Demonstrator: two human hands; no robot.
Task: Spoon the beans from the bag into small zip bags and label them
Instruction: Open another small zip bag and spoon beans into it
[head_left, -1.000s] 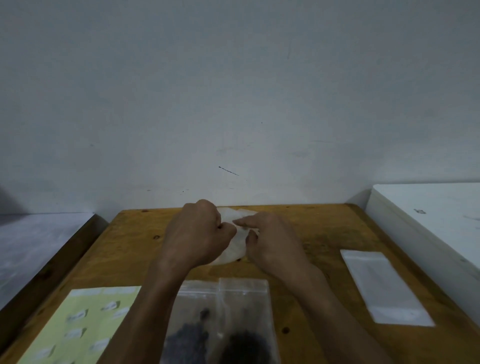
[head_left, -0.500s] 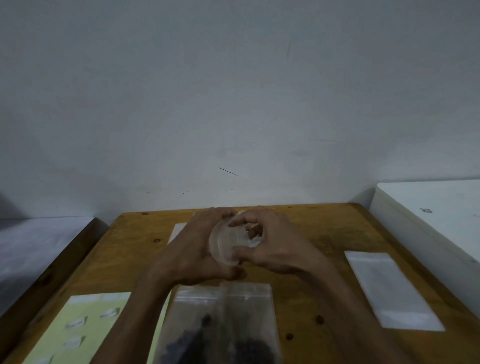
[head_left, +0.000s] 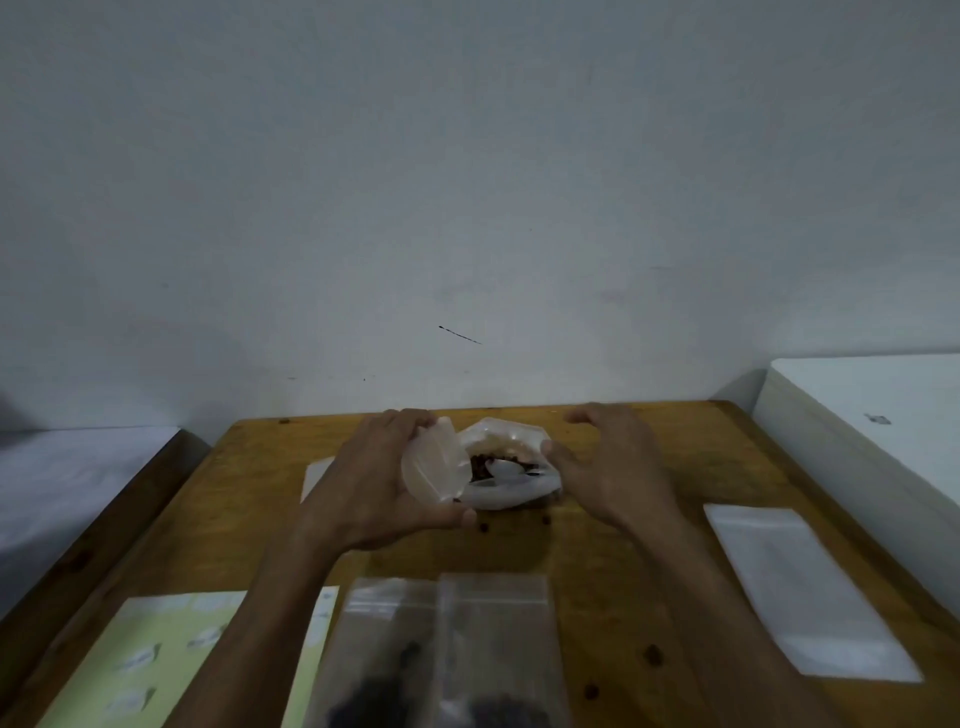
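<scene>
A translucent plastic bag (head_left: 511, 491) of dark red beans (head_left: 480, 463) sits at the table's middle, mouth open, with a white spoon (head_left: 506, 472) lying inside. My left hand (head_left: 374, 483) grips the bag's left flap (head_left: 432, 463) and holds it pulled aside. My right hand (head_left: 610, 467) hovers at the bag's right side, fingers spread, its thumb against the bag's edge. Two small zip bags (head_left: 493, 649) holding dark beans lie at the near edge between my forearms. A yellow-green label sheet (head_left: 156, 660) lies at the near left.
A stack of empty clear zip bags (head_left: 810, 597) lies on the right of the wooden table (head_left: 623, 571). Loose beans (head_left: 652, 656) dot the wood. A white box (head_left: 883, 415) borders the right side, a grey surface (head_left: 78, 478) the left. A white sheet (head_left: 317, 473) peeks out behind my left wrist.
Both hands were together on the closed bag; they have since parted. The left pulled the flap aside, the right moved right, and the beans and spoon now show.
</scene>
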